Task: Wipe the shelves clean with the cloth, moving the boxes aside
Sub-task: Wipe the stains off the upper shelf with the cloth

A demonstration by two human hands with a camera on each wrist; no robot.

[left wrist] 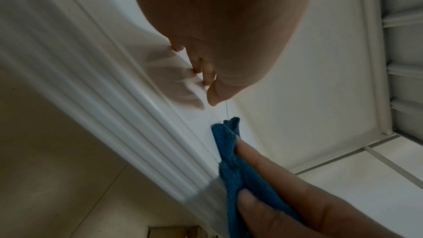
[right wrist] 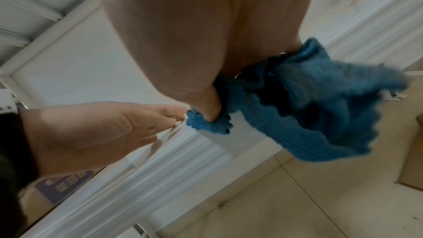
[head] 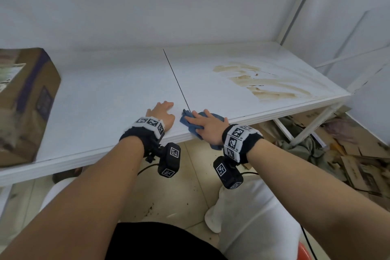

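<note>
Near the front edge of the white shelf board [head: 109, 95], right hand [head: 207, 125] flat, pressing a crumpled blue cloth [head: 191, 123], left hand [head: 163, 113] just beside, fingers spread, brown cardboard box [head: 25, 99] far left.

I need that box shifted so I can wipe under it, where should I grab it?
Grip the box by its right side face, coming from the right, where the shelf lies open. The left hand rests flat nearest it; the right hand presses the cloth.
</note>
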